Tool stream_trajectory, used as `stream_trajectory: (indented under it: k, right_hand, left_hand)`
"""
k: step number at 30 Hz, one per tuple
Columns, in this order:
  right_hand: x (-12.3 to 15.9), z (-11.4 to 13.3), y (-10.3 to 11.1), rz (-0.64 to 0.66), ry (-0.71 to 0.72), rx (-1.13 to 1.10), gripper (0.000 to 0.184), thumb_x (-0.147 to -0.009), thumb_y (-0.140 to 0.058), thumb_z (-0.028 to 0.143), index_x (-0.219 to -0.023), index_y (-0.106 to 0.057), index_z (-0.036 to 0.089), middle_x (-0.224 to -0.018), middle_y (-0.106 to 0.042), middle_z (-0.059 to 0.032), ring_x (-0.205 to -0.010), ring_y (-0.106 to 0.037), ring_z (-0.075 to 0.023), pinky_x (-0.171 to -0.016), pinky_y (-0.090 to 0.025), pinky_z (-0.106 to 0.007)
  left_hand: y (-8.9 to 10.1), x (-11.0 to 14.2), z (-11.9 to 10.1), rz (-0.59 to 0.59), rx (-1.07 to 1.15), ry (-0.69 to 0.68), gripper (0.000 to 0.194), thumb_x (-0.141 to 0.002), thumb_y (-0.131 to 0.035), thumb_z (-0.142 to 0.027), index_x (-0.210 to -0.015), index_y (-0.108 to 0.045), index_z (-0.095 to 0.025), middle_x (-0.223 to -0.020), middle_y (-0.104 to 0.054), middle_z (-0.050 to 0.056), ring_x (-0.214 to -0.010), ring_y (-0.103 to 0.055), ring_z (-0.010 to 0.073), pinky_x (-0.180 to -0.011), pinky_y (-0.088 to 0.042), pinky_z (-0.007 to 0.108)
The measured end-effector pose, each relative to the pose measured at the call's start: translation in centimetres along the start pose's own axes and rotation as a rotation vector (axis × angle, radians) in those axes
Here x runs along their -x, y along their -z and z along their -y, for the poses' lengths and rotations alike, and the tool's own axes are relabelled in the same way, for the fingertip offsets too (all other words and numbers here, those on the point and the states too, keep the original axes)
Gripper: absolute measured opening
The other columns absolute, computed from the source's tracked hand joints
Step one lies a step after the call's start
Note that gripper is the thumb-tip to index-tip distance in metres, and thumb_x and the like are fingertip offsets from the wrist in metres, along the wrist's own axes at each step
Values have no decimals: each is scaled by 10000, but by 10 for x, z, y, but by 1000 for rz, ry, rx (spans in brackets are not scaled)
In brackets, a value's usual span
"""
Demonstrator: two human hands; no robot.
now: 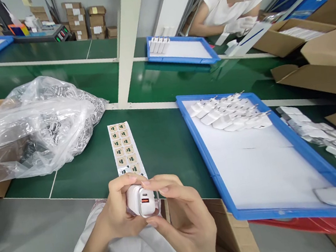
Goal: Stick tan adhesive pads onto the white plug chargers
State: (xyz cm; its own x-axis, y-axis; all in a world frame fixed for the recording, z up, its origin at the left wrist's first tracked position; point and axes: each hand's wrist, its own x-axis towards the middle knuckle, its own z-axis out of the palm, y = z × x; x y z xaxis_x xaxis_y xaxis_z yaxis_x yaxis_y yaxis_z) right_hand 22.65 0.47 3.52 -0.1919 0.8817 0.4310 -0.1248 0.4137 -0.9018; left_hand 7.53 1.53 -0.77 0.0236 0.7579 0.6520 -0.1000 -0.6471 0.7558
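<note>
Head view. Centre of the clock face: the charger [148, 208], white, held in both hands above the near edge of the bench, its port face turned up toward the camera. The left hand [120, 208] holds the body from the nine o'clock side, a narrow, wrapped grip. The right hand [195, 217] works from three o'clock, fingers curved in a loose C; its fingertips appear to hold a thin band [159, 203] at the port end. Whether the band is seated all round cannot be told; it stands off the charger on the three o'clock side.

Step in hand, as judged: two-handed alignment of the band with the port face. From this hold, the next move calls for a steady left grip, the band kept square to the face, and light, even fingertip pressure clear of the ports. Uneven pressure could tilt the band or let it slip.

At twelve o'clock, just beyond the hands, lies the sticker sheet [126, 146]. Between ten and eleven is the plastic bag [62, 119], filled with thin metallic-looking pieces. Between two and three stands the blue tray [204, 154], with a white cluster of plugs [231, 113] at its far end. Toward one to two, a co-worker's gloved hand [240, 26] is near further white pieces.
</note>
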Motion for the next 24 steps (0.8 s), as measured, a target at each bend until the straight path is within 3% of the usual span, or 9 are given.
stream_trajectory:
  k: [7, 10, 14, 18, 24]
  right_hand:
    - [-2, 6, -1, 24, 149, 193, 470, -932, -756, 67, -1316, -607, 294, -1242, -790, -57, -1089, -659, -228, -904, -611, -376]
    - [-4, 9, 2, 74, 172, 297, 378, -932, -734, 70, -1239, -625, 263, -1242, -785, -65, -1110, -653, -232, -983, -591, -404]
    - [-4, 8, 5, 138, 149, 390, 276, -973, -696, 128, -1206, -624, 257, -1191, -781, -46, -1145, -645, -219, -1004, -565, -376]
    - [1, 2, 1, 100, 134, 420, 255, -998, -653, 132, -1214, -618, 261, -1186, -763, -38, -1135, -635, -207, -994, -556, -361]
    - [5, -10, -10, 56, 201, 449, 163, -1057, -610, 214, -1215, -626, 248, -1222, -775, -51, -1191, -681, -220, -1064, -539, -415]
  left_hand:
    - [-6, -2, -1, 6, 41, -49, 609, -999, -701, -423, -1502, -382, -296, -1069, -648, 63, -871, -662, 181, -734, -539, 278]
    - [-4, -3, -9, 48, 112, 40, 574, -1003, -649, -410, -1495, -374, -304, -1097, -589, 67, -930, -638, 207, -792, -536, 328]
    - [-1, 4, -14, 90, 254, 203, 499, -1050, -506, -574, -1466, -398, -320, -1123, -565, 59, -1008, -612, 238, -920, -517, 408]
    - [-5, 12, -12, 22, 286, 317, 381, -1103, -447, -556, -1412, -450, -333, -1111, -594, 24, -988, -589, 189, -904, -474, 331]
    - [-7, 11, -12, -52, 435, 331, 256, -1101, -511, -459, -1321, -509, -327, -1092, -598, 5, -998, -565, 168, -922, -464, 301]
